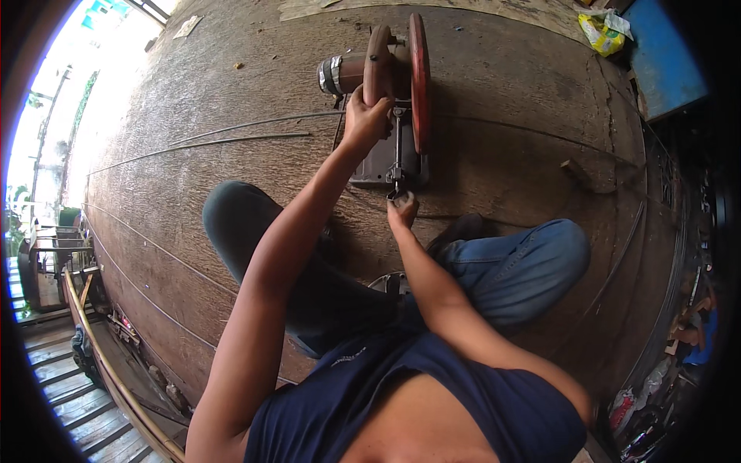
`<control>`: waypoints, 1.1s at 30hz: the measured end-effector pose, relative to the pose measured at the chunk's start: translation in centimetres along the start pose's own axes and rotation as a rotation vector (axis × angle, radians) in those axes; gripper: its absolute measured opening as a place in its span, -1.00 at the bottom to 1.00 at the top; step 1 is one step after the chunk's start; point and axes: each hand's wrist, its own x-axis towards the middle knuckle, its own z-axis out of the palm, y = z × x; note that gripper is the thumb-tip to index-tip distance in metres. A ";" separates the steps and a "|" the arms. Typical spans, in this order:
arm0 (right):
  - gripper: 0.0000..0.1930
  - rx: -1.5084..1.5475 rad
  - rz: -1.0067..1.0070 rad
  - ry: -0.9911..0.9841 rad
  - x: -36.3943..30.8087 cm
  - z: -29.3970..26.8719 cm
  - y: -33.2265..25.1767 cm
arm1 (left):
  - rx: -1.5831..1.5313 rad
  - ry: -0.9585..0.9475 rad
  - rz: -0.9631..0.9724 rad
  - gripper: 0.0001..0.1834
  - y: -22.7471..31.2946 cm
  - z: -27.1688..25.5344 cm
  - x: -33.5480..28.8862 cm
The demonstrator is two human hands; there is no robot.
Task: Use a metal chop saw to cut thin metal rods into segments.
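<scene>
A red chop saw (390, 85) with a round red blade guard (419, 77) and a silver motor end (332, 75) stands on the brown floor in front of me. My left hand (364, 116) is closed around the saw's handle. My right hand (402, 208) grips the vise crank at the near end of the saw's dark base (378, 166). A long thin steel rod (231, 139) runs across the floor from the left into the saw. I am squatting, one knee in dark trousers at the left, the other in blue jeans at the right.
More thin rods (147, 243) lie across the floor at the left. A yellow bag (602, 35) and a blue panel (664, 62) sit at the top right. Metal frames and planks (69, 363) crowd the lower left; clutter lines the right edge.
</scene>
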 end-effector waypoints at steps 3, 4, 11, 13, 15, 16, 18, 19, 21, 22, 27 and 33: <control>-0.68 0.604 0.114 -0.125 6.7 0.9 6.1 | -0.074 -0.101 0.025 -0.41 1.7 4.5 0.0; -0.68 0.617 0.118 -0.154 6.3 1.3 5.9 | -0.040 -0.086 0.041 -0.42 1.2 3.5 0.2; -0.75 1.424 0.919 -0.239 5.2 1.3 2.5 | -0.017 -0.018 0.026 -0.47 0.1 0.6 0.2; -0.76 1.567 1.080 -0.466 7.5 1.5 4.9 | -0.026 -0.052 0.035 -0.46 0.5 2.0 0.2; -0.72 1.119 0.705 -0.235 7.2 1.9 5.6 | -0.022 -0.071 0.041 -0.45 0.9 2.8 0.4; -0.67 0.651 0.353 -0.015 6.4 2.0 5.9 | -0.015 -0.080 0.059 -0.45 1.0 3.5 0.4; -0.59 -0.096 -0.144 0.098 0.9 0.7 1.7 | 0.031 -0.003 0.051 -0.44 -0.4 0.2 0.2; -0.60 -0.089 -0.319 0.084 0.0 -0.2 0.2 | 0.021 0.018 0.056 -0.44 -0.7 -0.5 0.3; -0.61 0.207 -0.254 -0.176 0.8 -0.5 -0.1 | 0.001 0.018 0.065 -0.43 -0.5 -0.4 0.5; -0.62 0.039 -0.080 -0.303 2.5 -0.3 1.0 | 0.005 0.008 0.050 -0.42 -0.3 0.1 0.4; -0.69 0.821 0.401 -0.060 7.2 3.5 5.8 | 0.013 -0.045 0.062 -0.39 1.1 3.6 0.2; -0.78 1.179 0.583 -0.324 3.7 1.9 3.0 | 0.007 -0.029 0.025 -0.38 0.1 1.2 0.4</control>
